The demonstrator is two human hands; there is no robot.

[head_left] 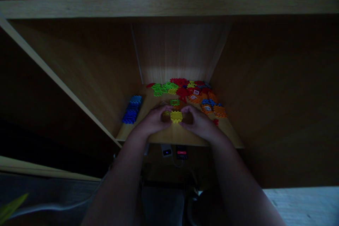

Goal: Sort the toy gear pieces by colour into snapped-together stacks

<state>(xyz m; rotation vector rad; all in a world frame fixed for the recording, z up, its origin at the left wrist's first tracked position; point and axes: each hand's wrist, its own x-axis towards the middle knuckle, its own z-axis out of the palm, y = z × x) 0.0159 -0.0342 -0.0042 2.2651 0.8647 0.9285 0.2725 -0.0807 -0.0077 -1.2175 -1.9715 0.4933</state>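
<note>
Between my two hands is a yellow notched square block (176,116), which looks like interlocking plastic tiles. My left hand (156,120) grips its left side with thumb and fingers curved into a C. From the right, my right hand (197,122) grips the opposite side in the same way. Just beyond the block lies a green tile (174,102) on the shelf board, with another yellow piece (166,113) near my left fingers. Whether the block is one piece or several pressed together, I cannot tell.
Blue tiles (132,109) stand in a row at the shelf's left. Green tiles (161,88), red pieces (181,91) and orange tiles (219,110) lie at the back and right. Wooden side walls and an upper shelf edge (169,7) enclose the space. A phone (181,152) lies below.
</note>
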